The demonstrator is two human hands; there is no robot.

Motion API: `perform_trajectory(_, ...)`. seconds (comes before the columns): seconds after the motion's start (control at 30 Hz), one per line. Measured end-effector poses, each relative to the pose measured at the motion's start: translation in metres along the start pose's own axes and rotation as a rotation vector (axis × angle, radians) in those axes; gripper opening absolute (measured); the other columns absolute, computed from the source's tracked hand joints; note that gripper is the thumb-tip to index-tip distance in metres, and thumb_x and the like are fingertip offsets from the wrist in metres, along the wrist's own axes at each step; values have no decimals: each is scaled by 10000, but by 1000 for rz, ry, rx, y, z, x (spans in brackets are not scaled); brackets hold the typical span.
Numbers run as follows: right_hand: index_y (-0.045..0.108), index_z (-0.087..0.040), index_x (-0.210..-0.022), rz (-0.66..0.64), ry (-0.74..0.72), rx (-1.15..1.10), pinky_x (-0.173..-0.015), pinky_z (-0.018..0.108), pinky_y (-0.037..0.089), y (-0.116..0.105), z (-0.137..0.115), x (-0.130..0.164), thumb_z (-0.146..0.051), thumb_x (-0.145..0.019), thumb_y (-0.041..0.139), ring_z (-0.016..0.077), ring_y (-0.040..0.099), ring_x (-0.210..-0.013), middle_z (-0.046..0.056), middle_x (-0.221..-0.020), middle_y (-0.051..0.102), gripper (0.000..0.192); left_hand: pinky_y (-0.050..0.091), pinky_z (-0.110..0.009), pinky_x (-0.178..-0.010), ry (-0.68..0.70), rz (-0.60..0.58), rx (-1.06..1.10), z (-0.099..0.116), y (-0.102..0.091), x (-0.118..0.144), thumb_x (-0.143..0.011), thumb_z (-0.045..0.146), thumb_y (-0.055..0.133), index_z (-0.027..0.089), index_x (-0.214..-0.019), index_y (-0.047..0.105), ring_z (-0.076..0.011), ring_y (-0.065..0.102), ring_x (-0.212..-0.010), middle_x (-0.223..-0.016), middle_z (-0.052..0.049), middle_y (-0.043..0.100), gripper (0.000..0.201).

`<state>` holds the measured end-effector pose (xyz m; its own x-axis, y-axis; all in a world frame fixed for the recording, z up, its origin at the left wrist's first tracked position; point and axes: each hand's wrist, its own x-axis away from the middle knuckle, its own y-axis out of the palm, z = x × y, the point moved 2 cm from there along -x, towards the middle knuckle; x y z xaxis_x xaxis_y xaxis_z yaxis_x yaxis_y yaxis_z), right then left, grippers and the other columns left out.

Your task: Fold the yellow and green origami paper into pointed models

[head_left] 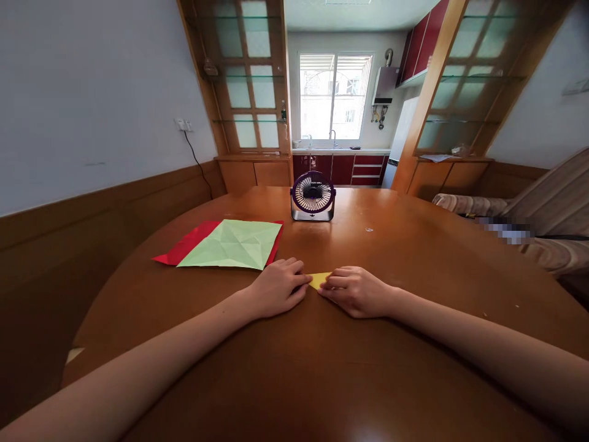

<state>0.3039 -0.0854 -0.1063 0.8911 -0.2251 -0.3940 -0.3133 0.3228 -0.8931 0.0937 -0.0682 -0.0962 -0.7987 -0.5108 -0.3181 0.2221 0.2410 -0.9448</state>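
Note:
A small piece of folded yellow paper (318, 280) lies on the wooden table between my two hands. My left hand (281, 286) rests on the table with its fingertips at the paper's left corner. On the other side, my right hand (356, 291) pinches the paper's right end between thumb and fingers. Both hands partly cover the paper, so its full shape is hidden. Just beyond my left hand lies a creased light green sheet (230, 242), on top of a red sheet (191, 244).
A small purple desk fan (313, 195) stands toward the back of the round table (313, 374). A small clear object (369, 229) lies to its right. At the far right is a striped sofa (547, 209). A pale scrap (74, 355) shows at the left edge.

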Motion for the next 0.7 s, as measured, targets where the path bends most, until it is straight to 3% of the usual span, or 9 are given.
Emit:
perform_trajectory(0.23,680,-160,-991,98,189,-198,-748,325,521,-1,3,3,-119,-857,442,189,625,-838,96,-982,693,276,426,-330,-741,18,15,-52,2,7,0,-964,292,389,165,-1206,624,-207,512,-837,-936,-88,561,359)
perform_trajectory(0.43,627,-156,-986,68,253,-230,-871,396,515,0,1,-1,-129,-867,455,225,619,-1014,130,-1070,681,211,419,-328,-718,-20,5,-76,6,6,-7,-961,267,397,168,-1086,674,-206,510,-820,-891,-77,554,319)
perform_trajectory(0.7,602,-152,-915,32,310,-203,-831,366,509,1,-3,-4,-125,-858,456,218,637,-939,112,-954,693,159,401,-306,-693,-144,72,-24,0,12,-7,-954,249,455,204,-1057,722,-190,517,-786,-802,-53,555,290)
